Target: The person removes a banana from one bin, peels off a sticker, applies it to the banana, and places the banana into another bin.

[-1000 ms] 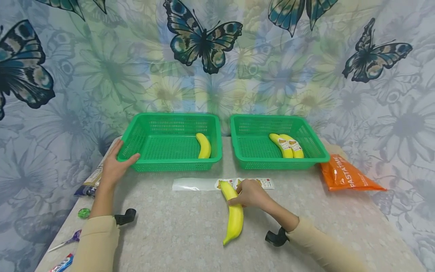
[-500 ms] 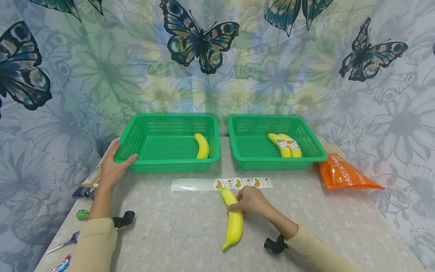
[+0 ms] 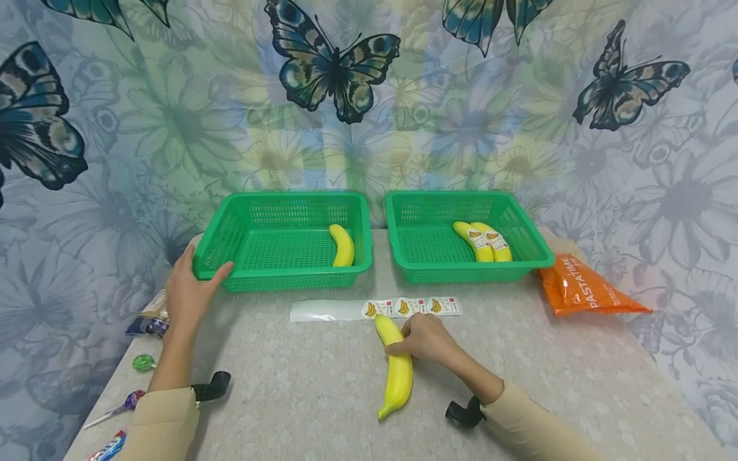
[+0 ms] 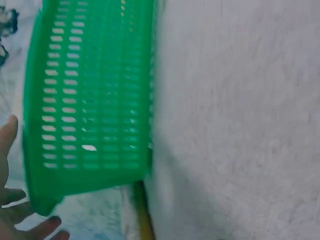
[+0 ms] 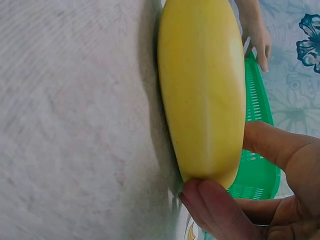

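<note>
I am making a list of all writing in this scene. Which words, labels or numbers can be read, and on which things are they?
"PASTATIME": on the orange plastic bag.
Banana pictures with print too small to read: the white sticker strip.
Labels too small to read: the two yellow bananas in the right green basket.

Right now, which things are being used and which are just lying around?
In use: right hand gripping the banana; left hand on the left basket; sticker strip; right basket with stickered bananas.

Lying about: orange packet, green lollipop, scissors.
</note>
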`<state>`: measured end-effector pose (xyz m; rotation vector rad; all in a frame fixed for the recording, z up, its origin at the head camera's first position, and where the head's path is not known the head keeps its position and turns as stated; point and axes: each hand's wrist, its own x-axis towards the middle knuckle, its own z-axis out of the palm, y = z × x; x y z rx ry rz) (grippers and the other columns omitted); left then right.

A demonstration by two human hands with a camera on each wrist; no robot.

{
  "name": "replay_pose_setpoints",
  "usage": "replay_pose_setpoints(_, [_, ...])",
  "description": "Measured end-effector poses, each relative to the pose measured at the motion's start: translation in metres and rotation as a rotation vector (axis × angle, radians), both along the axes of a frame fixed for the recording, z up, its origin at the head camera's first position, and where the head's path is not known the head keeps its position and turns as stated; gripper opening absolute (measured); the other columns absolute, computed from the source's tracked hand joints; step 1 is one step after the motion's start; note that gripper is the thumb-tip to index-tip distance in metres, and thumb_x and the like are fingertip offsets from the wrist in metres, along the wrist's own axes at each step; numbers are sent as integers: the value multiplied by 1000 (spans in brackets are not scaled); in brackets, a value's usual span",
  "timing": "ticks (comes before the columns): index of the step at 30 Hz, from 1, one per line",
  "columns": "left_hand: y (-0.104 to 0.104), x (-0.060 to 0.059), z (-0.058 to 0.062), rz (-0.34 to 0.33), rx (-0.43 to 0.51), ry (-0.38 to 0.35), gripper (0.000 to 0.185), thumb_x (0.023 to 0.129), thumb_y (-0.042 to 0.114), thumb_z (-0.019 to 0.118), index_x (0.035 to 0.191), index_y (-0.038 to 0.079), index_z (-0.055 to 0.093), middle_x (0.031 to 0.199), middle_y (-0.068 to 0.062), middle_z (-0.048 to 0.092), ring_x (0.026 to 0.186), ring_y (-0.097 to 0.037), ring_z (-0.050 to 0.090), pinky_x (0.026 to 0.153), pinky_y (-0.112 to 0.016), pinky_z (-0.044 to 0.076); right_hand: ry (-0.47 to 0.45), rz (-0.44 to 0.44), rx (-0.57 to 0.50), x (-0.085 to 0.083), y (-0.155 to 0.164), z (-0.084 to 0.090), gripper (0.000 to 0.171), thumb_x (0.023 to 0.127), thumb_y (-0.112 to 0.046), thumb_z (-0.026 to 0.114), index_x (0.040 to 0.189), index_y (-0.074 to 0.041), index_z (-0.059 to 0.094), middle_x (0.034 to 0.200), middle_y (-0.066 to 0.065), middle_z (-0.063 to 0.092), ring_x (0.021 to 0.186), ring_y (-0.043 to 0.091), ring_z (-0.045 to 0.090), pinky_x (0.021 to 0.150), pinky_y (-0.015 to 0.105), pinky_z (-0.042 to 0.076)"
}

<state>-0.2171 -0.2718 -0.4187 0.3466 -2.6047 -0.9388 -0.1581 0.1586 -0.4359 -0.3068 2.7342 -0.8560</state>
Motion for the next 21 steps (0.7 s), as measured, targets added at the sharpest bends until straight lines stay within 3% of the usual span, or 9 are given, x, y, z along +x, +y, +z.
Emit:
replay_pose_setpoints(5, [24, 18, 10, -39, -133, 149, 93, 85, 51, 69, 154, 5, 27, 152, -27, 36, 135, -51, 36, 109, -67, 28, -6, -4, -10, 1, 1, 0, 43, 72, -40, 82, 47, -18, 54, 42, -12, 32, 41, 5, 28, 41, 19, 19])
replay_pose_setpoints(11, [70, 43, 19, -230, -272, 291, 97, 76, 37, 81, 151, 2, 32, 148, -27, 42, 129, -51, 42, 103, -67, 36, -6, -10, -28, 2, 2, -2, 41, 72, -39, 83, 49, -16, 58, 43, -12, 33, 42, 6, 28, 41, 19, 19])
replay_pose_setpoints(17, [117, 58, 24, -452, -371, 333, 102, 71, 36, 85, 152, 3, 32, 149, -22, 44, 130, -44, 46, 101, -61, 42, -11, -17, -37, 3, 3, -2, 37, 72, -41, 82, 51, -18, 63, 43, -13, 36, 43, 6, 30, 42, 20, 21])
replay_pose_setpoints(21, [142, 63, 17, -588, -442, 282, 99, 74, 43, 81, 152, 4, 33, 150, -16, 45, 133, -38, 47, 105, -55, 43, -2, -12, -43, 3, 3, -3, 36, 72, -41, 83, 51, -18, 63, 43, -13, 37, 43, 6, 31, 42, 20, 22])
